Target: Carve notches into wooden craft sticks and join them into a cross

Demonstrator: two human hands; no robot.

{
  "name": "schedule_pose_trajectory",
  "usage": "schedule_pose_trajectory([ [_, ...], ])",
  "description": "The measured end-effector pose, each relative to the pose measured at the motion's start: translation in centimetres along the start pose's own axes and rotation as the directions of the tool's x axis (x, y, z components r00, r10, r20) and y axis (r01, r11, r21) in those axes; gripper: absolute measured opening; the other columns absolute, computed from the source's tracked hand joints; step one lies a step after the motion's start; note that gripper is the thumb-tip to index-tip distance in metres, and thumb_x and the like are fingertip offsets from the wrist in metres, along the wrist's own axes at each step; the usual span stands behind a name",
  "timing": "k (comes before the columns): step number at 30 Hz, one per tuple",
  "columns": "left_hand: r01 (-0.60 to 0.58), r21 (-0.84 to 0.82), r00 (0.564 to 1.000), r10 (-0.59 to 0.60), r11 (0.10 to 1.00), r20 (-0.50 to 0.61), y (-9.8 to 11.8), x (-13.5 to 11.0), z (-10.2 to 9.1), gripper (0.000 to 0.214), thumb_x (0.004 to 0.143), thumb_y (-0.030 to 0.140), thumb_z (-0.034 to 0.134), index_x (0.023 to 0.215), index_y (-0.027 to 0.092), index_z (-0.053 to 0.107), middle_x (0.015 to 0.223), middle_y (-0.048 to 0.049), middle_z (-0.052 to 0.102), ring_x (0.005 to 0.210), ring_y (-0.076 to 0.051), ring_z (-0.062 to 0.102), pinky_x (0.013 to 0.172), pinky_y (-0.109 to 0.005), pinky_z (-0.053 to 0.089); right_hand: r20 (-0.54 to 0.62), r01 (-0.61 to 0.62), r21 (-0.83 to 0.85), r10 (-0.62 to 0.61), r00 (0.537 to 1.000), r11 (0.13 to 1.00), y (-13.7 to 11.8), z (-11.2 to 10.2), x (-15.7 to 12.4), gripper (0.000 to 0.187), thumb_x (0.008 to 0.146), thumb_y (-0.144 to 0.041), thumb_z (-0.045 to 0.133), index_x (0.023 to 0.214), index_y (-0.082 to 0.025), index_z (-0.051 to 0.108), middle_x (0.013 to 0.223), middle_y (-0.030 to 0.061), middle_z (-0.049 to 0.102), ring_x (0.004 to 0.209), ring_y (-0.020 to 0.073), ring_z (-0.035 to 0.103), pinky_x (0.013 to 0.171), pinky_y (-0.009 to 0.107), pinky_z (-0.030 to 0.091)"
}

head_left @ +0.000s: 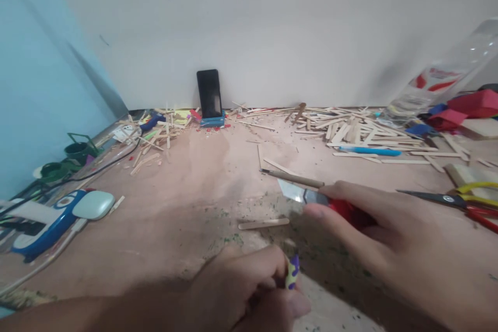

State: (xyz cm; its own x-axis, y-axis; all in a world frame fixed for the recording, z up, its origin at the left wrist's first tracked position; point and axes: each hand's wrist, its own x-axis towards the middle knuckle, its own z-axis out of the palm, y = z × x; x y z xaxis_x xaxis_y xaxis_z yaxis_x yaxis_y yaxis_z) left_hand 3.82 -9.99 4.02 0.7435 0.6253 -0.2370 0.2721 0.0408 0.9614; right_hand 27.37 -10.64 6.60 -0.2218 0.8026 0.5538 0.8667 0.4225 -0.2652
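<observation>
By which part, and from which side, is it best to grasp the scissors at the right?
Take the scissors by the yellow handle and red handle, probably from the right, because the dark, pointed blades extend left.

- dim, soft, greyish light on the plain pale wall [272, 36]; its source lies out of view.
- a dark shadow beneath the bare right hand [392, 238], across the pinkish-brown wooden tabletop [187, 171].
- a small glint on the silver metal knife blade [291, 192].
- both the bare left hand [252, 280] and right hand slightly blurred.
- wide-angle stretching of the clear plastic bottle [447, 72] near the right edge.
</observation>
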Motion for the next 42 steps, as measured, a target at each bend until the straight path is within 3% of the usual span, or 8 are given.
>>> schedule_pose_trajectory([
  [3,-0.004,-0.089,1.0,0.005,0.996,0.003,0.0,0.0,-0.1,0.029,0.103,0.043,0.053,0.088,0.018,0.056,0.068,-0.0013,0.063,0.05,-0.008,0.054,0.048,-0.016,0.041,-0.052,0.011,0.045,-0.008,0.999,0.999,0.5,-0.1,0.1,0.038,0.102,-0.036,0.063,0.068,-0.026,0.049,0.047,-0.0046,0.046,0.04,0.0115,0.042,0.043,0.027,0.035],
  [8,-0.005,-0.317,1.0,0.004,0.948,-0.005,-0.6,0.7,0.3,0.042,0.103,0.06,0.051,0.102,0.019,0.056,0.073,0.0002,0.064,0.04,-0.005,0.049,0.041,-0.013,0.038,0.149,0.105,0.074,-0.115,0.982,0.992,0.2,-0.9,-0.3,0.022,0.105,-0.039,0.058,0.089,-0.025,0.062,0.061,-0.001,0.062,0.048,0.0141,0.057,0.046,0.03,0.037],
  [11,-0.016,-0.369,1.0,0.016,0.929,-0.004,-1.0,0.9,0.6,0.049,0.102,0.067,0.052,0.105,0.018,0.057,0.071,0.0008,0.064,0.04,-0.005,0.049,0.041,-0.013,0.038,0.107,0.171,0.145,-0.187,0.977,0.975,0.0,-0.5,-0.8,0.029,0.106,-0.044,0.056,0.086,-0.025,0.063,0.058,-0.0017,0.057,0.047,0.0141,0.051,0.048,0.032,0.037],
  [14,-0.003,-0.366,1.0,0.0,0.931,-0.007,-1.3,0.9,0.6,0.051,0.102,0.067,0.052,0.108,0.017,0.058,0.071,0.0004,0.064,0.041,-0.005,0.049,0.042,-0.013,0.039,0.075,0.188,0.206,-0.207,0.976,0.96,0.2,0.4,-1.2,0.031,0.106,-0.042,0.057,0.08,-0.024,0.061,0.058,-0.0023,0.053,0.047,0.0135,0.046,0.05,0.031,0.036],
  [23,0.018,-0.373,0.999,-0.002,0.928,0.043,-1.6,1.0,0.4,0.057,0.1,0.074,0.05,0.109,0.019,0.056,0.072,0.0,0.064,0.045,-0.007,0.05,0.045,-0.015,0.039,0.189,0.188,0.201,-0.227,0.956,0.961,-0.3,0.2,-0.9,0.031,0.105,-0.038,0.061,0.079,-0.021,0.065,0.061,-0.0024,0.056,0.05,0.0112,0.051,0.05,0.027,0.036],
  [28,0.028,-0.407,0.998,-0.004,0.913,0.058,-1.6,1.0,0.5,0.06,0.097,0.078,0.051,0.105,0.019,0.055,0.07,0.0006,0.063,0.044,-0.006,0.047,0.045,-0.015,0.039,0.122,0.162,0.251,-0.197,0.973,0.954,-0.2,0.6,-1.1,0.033,0.105,-0.04,0.059,0.077,-0.022,0.063,0.06,-0.0027,0.054,0.048,0.0115,0.047,0.05,0.027,0.035],
  [42,0.07,-0.435,0.997,-0.045,0.898,0.069,-1.8,1.2,0.6,0.058,0.095,0.077,0.055,0.102,0.02,0.054,0.072,0.0007,0.064,0.047,-0.007,0.048,0.048,-0.017,0.039,0.133,0.137,0.193,-0.164,0.977,0.972,0.1,0.7,-1.5,0.034,0.105,-0.041,0.062,0.078,-0.019,0.064,0.062,-0.0026,0.056,0.051,0.0108,0.05,0.051,0.028,0.035],
])
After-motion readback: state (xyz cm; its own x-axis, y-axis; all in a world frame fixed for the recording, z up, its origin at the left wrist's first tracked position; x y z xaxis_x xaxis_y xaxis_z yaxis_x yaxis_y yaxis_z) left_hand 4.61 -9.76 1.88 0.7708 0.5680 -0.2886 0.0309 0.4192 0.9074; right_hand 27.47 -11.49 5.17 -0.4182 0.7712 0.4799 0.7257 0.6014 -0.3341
